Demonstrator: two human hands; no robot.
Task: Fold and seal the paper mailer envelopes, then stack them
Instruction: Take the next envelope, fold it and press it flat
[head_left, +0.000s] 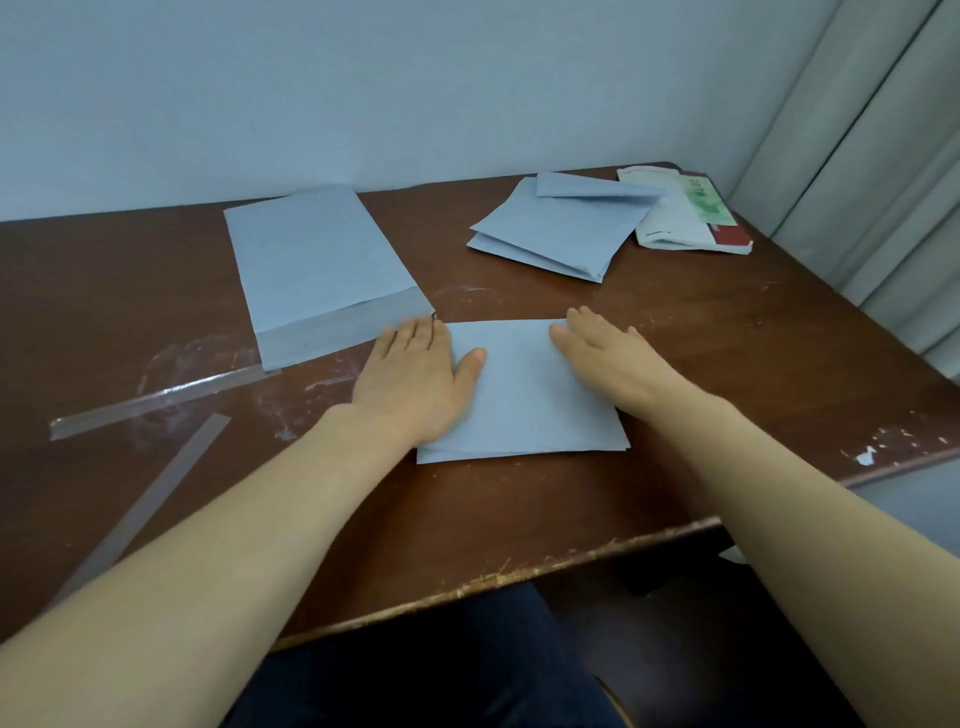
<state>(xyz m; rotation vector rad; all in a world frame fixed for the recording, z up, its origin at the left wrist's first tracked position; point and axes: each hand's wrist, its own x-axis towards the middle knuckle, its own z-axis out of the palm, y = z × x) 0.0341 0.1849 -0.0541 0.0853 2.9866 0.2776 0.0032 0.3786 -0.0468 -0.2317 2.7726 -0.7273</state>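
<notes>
Folded mailer (519, 405); far pkt (670, 221), green label (709, 203) illegible

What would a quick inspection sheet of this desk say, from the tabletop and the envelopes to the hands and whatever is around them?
Surface: brown table, scuffed, with white smears and a chipped front edge.
Job's things: folded envelope under both hands; unfolded mailer lying flat at the left; pile of folded envelopes at the back.
Clutter: two clear strips on the left; printed papers in the far right corner.
Hands: left hand and right hand both flat, pressing on the folded envelope.
Cables: nothing seen.
Surroundings: pale wall behind, curtain on the right.
</notes>
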